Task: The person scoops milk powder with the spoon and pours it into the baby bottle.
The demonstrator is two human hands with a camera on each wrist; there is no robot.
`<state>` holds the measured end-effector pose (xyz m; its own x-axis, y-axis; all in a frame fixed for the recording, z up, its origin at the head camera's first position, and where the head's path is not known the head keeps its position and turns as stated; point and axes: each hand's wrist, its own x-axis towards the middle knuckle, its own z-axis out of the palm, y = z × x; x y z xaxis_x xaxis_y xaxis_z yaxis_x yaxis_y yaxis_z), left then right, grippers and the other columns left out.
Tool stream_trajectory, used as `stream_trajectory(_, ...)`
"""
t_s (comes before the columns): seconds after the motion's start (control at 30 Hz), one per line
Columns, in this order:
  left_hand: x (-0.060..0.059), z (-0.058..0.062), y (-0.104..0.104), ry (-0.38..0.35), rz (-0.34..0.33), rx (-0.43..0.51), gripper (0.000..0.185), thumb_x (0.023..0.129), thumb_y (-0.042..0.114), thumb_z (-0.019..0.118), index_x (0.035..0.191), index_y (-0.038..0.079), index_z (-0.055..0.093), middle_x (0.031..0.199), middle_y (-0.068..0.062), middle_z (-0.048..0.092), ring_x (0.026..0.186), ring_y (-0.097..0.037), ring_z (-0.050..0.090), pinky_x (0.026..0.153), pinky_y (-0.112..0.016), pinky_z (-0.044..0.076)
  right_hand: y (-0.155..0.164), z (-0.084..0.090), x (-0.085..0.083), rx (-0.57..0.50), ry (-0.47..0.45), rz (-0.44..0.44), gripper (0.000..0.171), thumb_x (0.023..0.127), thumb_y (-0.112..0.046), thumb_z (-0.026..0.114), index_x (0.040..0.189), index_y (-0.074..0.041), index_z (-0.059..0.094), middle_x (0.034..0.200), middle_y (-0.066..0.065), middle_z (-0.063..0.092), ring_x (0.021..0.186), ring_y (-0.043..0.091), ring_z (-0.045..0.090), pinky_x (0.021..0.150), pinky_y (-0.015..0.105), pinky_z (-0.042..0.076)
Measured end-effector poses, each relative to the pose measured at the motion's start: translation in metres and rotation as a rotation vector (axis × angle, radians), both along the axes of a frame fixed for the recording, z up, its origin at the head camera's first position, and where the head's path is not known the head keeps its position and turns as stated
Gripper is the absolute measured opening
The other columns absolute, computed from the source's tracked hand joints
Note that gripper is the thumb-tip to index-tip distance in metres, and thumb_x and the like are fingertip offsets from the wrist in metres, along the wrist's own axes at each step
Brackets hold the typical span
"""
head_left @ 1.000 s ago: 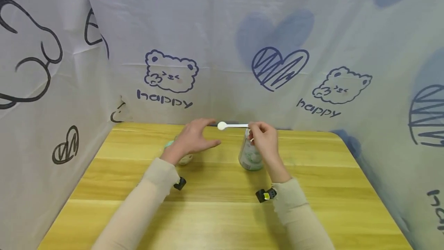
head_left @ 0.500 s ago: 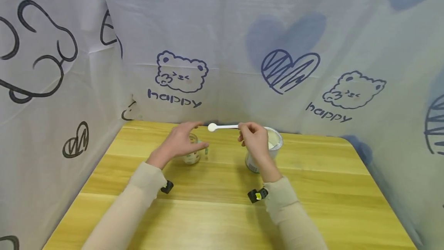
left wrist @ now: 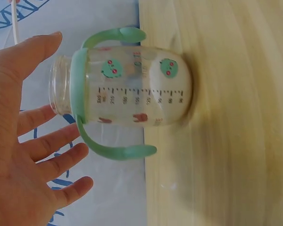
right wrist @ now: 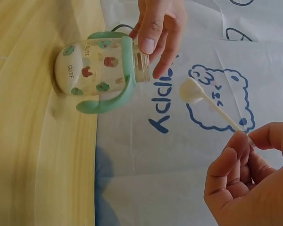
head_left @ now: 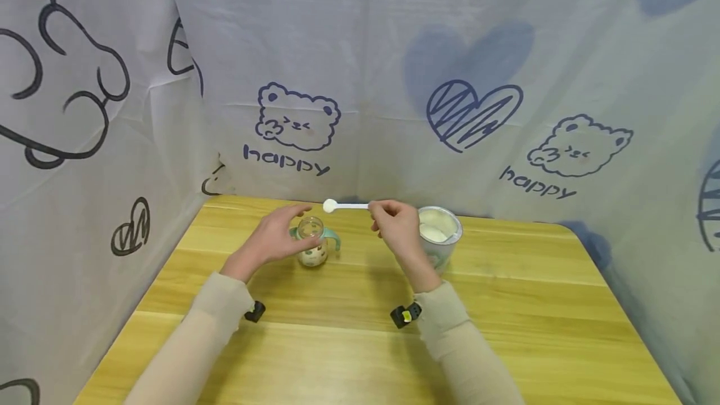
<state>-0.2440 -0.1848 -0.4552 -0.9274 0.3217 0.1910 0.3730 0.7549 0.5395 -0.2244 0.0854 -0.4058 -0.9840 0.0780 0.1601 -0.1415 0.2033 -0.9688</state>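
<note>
My right hand point(head_left: 398, 227) pinches the handle end of a white measuring scoop point(head_left: 330, 205) between thumb and fingers. White powder fills the scoop's bowl point(right wrist: 192, 90), held level above the table. Below and left of it, a clear baby bottle point(head_left: 313, 256) with green handles and a printed scale stands upright and uncapped. White contents point(left wrist: 166, 92) lie in its lower part. My left hand point(head_left: 274, 237) is beside the bottle's neck, fingers spread and thumb apart; whether it touches the neck I cannot tell.
An open can point(head_left: 446, 254) of pale powder stands behind my right wrist, on the right. The wooden table point(head_left: 332, 355) meets a printed cloth point(head_left: 371, 161) at its back edge, and cloth also hangs at both sides.
My right hand has carried the filled scoop left, away from the can towards the bottle. The left hand has moved slightly left, and the bottle and the can's opening now show more fully.
</note>
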Motion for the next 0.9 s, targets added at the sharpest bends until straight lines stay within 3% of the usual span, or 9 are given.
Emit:
stream_trajectory(0.23,0.001,-0.005,-0.006,-0.021,0.024,0.002,0.087,0.088,0.055,0.080,0.155,0.009,0.050,0.155,-0.020,0.055,0.142,-0.043,0.053,0.119,-0.065,0.040,-0.008,-0.002,-0.001,0.022,0.021,0.016,0.022,0.096,-0.021,0.072,0.097,-0.002,0.082,0.065,-0.002,0.065,0.060,0.012,0.063,0.055,0.023,0.052)
stream_trajectory(0.5,-0.001,-0.014,-0.012,-0.039,0.042,0.002,0.085,0.088,0.057,0.079,0.154,0.010,0.052,0.152,-0.020,0.058,0.139,-0.042,0.055,0.118,-0.064,0.042,-0.013,0.000,0.002,0.070,-0.011,0.011,0.023,0.095,-0.025,0.073,0.102,-0.005,0.083,0.068,-0.001,0.068,0.072,0.030,0.070,0.056,0.023,0.053)
stream_trajectory(0.73,-0.003,-0.019,-0.014,-0.066,0.043,0.038,0.082,0.088,0.055,0.080,0.150,0.007,0.055,0.152,-0.019,0.059,0.141,-0.042,0.054,0.119,-0.061,0.042,-0.019,-0.003,0.002,0.079,-0.005,0.059,0.024,0.098,-0.023,0.072,0.107,-0.002,0.082,0.070,0.000,0.068,0.064,0.015,0.064,0.056,0.024,0.052)
stream_trajectory(0.9,-0.004,-0.022,-0.014,-0.060,0.035,0.064,0.080,0.088,0.056,0.080,0.147,0.007,0.059,0.145,-0.018,0.064,0.136,-0.040,0.059,0.117,-0.059,0.046,-0.023,-0.005,0.003,0.098,-0.019,0.068,0.024,0.099,-0.025,0.073,0.109,-0.005,0.082,0.080,0.004,0.073,0.066,0.013,0.063,0.058,0.024,0.051)
